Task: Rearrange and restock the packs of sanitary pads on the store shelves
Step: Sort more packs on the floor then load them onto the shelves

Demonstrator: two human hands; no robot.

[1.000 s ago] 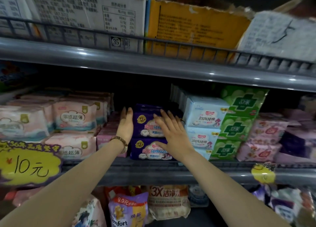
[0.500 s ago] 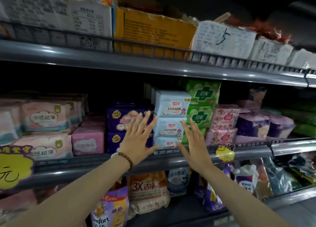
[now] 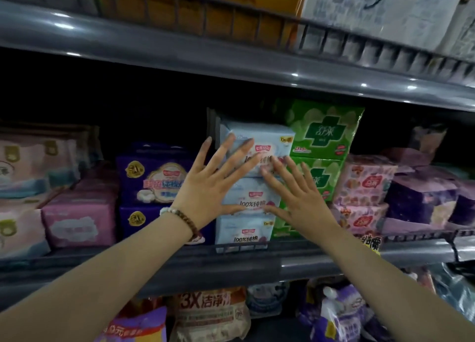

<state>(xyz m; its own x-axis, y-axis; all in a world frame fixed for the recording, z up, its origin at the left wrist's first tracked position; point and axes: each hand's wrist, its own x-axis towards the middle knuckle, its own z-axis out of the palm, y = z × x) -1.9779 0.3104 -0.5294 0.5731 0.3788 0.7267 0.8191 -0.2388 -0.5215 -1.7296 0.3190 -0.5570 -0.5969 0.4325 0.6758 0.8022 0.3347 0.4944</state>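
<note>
Left hand (image 3: 208, 190) and right hand (image 3: 300, 200) press, fingers spread, pale-blue packs (image 3: 244, 235) on grey shelf (image 3: 257, 267).

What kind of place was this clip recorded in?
Most likely a shop aisle: grey shelves stacked with packs of sanitary pads, a yellow tag on the shelf edge, and cartons stored on top.

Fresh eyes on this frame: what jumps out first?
Two spread hands dominate the centre: the left hand and right hand lie flat against the stack of pale blue packs on the middle shelf. Bright green packs stand just right of that stack, and dark purple packs just left.
</note>
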